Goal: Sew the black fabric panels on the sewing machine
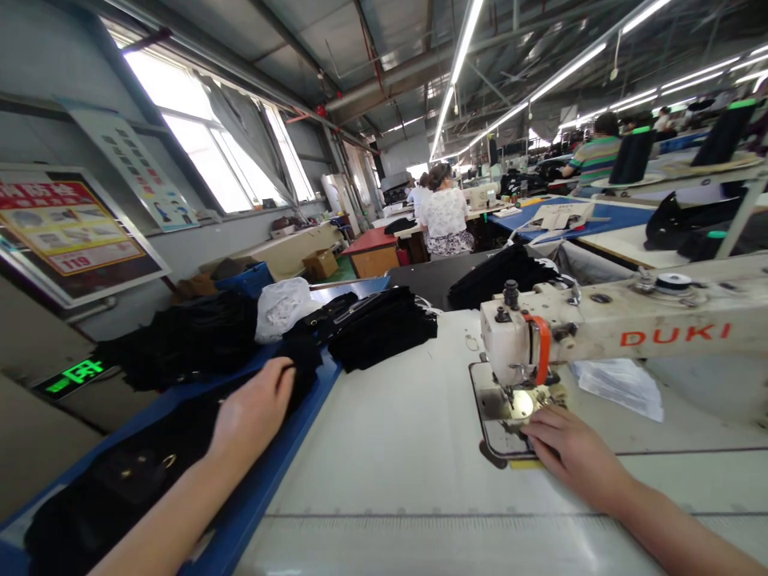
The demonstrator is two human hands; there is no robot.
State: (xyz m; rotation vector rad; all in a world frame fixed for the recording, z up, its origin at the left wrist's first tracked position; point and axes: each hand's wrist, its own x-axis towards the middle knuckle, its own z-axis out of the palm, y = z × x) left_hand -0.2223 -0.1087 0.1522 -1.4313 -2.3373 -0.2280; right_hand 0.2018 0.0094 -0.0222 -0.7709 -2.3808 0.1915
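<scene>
My left hand (pixel 255 408) is over the blue side table, its fingers closed on black fabric (pixel 303 360). Part of its grip is hidden behind the hand. My right hand (pixel 567 448) rests on the sewing machine bed, just in front of the needle plate (pixel 519 404). Its fingers are bent and pressed together at the plate's front edge; whether anything is between them I cannot make out. Above it stands the white head of the sewing machine (pixel 510 336), with an orange guard. A black piece with gold-coloured fittings (pixel 129 472) lies below my left forearm.
A stack of black pieces (pixel 384 324) lies at the table's back left, beside a white plastic bag (pixel 285 308). White sheets (pixel 621 386) lie under the machine arm. A ruler scale (pixel 420 524) runs along the front. Ahead, a person (pixel 444 212) sits at another machine.
</scene>
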